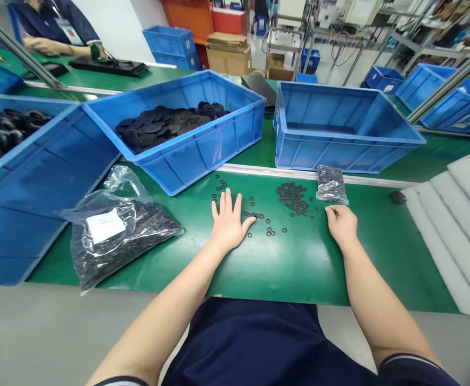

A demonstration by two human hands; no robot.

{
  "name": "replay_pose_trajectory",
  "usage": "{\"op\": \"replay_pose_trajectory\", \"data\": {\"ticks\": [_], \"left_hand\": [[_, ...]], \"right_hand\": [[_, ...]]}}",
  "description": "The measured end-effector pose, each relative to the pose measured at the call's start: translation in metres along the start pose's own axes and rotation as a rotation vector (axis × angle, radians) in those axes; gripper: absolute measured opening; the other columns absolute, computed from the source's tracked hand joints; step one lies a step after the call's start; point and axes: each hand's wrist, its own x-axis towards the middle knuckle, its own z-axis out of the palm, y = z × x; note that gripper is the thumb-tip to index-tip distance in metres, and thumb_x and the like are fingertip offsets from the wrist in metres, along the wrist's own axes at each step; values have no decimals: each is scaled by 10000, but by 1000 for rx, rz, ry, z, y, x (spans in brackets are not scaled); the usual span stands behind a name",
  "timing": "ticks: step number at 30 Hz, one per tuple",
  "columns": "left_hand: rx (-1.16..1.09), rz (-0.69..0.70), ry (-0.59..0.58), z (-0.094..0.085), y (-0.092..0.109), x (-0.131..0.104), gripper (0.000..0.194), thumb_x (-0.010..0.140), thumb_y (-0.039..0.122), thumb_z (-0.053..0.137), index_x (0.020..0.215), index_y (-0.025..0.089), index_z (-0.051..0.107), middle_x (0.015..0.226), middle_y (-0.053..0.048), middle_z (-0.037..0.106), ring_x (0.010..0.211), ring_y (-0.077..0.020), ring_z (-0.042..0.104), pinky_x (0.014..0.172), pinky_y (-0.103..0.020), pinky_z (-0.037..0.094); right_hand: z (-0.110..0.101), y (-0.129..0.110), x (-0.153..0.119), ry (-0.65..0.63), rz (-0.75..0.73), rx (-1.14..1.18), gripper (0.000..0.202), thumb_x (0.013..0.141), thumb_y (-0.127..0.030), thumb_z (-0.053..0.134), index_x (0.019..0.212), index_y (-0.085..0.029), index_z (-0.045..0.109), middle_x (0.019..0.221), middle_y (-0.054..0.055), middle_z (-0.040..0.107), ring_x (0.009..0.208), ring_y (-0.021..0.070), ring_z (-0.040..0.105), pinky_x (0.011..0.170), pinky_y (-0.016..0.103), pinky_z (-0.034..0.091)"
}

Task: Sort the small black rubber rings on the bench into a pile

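My left hand lies flat on the green tabletop with its fingers spread. Small black rings are scattered around it, some close to the thumb and fingertips. A denser pile of black rings sits between my two hands. To the right of that pile, my right hand rests with its fingers curled together in a pinch. What they hold, if anything, is too small to make out. Just beyond this hand lies a small clear bag filled with dark little parts.
A large clear bag of black parts lies at left. Behind stand blue bins: one with black discs, one on the right, one with black rings at far left. White foam sheets lie right. A co-worker sits opposite.
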Motion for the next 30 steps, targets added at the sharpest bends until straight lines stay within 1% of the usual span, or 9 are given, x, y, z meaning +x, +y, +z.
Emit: {"op": "replay_pose_trajectory", "data": {"ticks": [3,7,10,12,15,18,25,28,30], "left_hand": [[72,48,-103,1,1,7,881,943,686,396,1575,90,254,1646,-260,72,1530,-425,81,1184,-679,96],[132,88,-189,4,5,25,930,934,739,327,1594,96,204,1655,-231,44,1538,-403,46,1206,-652,56],[123,74,-215,7,11,43,944,933,754,297,1598,94,186,1658,-219,34,1540,-391,40,1222,-621,68],[105,47,-223,10,14,52,942,933,755,294,1596,92,198,1659,-214,63,1541,-383,58,1230,-608,88],[75,38,-199,11,14,55,907,942,738,311,1580,94,261,1653,-203,139,1541,-364,103,1243,-579,110],[34,54,-157,11,10,51,854,963,702,316,1556,87,318,1640,-204,202,1538,-337,153,1253,-529,145],[-36,35,-76,13,4,51,747,988,645,333,1482,95,440,1598,-201,323,1508,-331,261,1236,-526,210],[-36,36,-61,15,3,53,719,989,636,344,1444,98,487,1585,-202,349,1495,-337,287,1226,-534,231],[-28,38,-51,16,3,53,701,993,623,349,1430,98,504,1583,-201,353,1492,-336,294,1225,-533,233]], "right_hand": [[-1,3,-2,-27,-5,57,295,844,-422,564,856,-173,721,822,85,678,699,204,581,739,378,503],[-5,3,-7,-64,18,47,275,857,-410,568,824,-180,716,806,79,667,711,207,586,765,387,508],[-7,-15,-17,-65,2,92,253,868,-398,594,822,-178,710,798,72,659,695,200,589,739,373,510],[-5,-37,-29,-97,-86,176,217,893,-370,600,856,-186,709,838,68,671,719,191,603,728,349,512],[3,-73,-49,-229,-276,295,164,938,-308,577,916,-205,703,887,61,686,801,188,629,754,324,517],[15,-93,-58,-307,-375,301,158,955,-274,563,915,-207,700,861,58,686,808,190,638,751,321,521],[24,-90,-51,-312,-467,236,167,971,-238,553,938,-202,712,884,60,696,836,194,634,792,341,524],[23,-90,-50,-305,-542,203,196,988,-226,529,961,-196,721,885,66,690,840,190,617,793,333,519],[21,-91,-51,-308,-607,122,218,996,-223,517,966,-188,730,872,73,682,821,190,594,768,328,506]]}}
